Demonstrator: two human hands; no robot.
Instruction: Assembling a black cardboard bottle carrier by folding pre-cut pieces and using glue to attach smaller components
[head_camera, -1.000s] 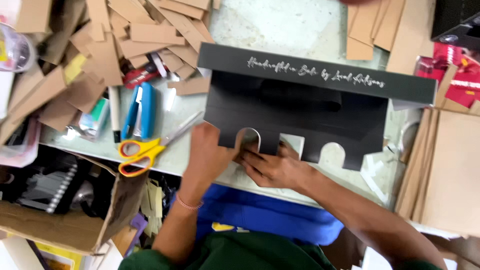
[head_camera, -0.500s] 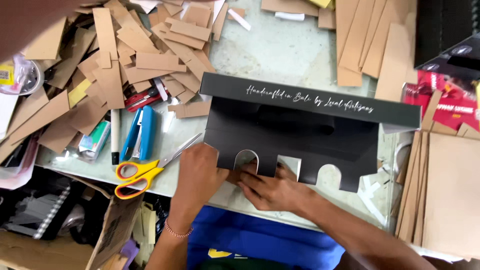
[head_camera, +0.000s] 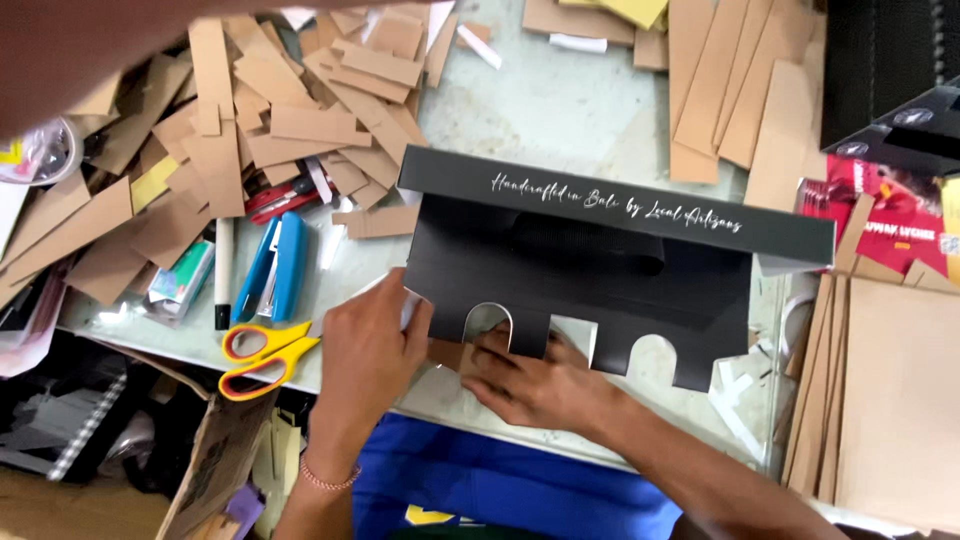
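Where tucked under black card (head_camera: 590, 270), fingertips (head_camera: 490, 345) hidden.

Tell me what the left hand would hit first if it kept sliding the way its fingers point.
The left hand points up-right, already against the edge of the black folded cardboard box piece. Going on, it would likely meet that panel first; whether it slides over or under is unclear.

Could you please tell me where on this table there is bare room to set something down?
Bare table lies above the black box, between the cardboard scraps and the cardboard strips. Crowded: around the stapler, scissors and both hands.
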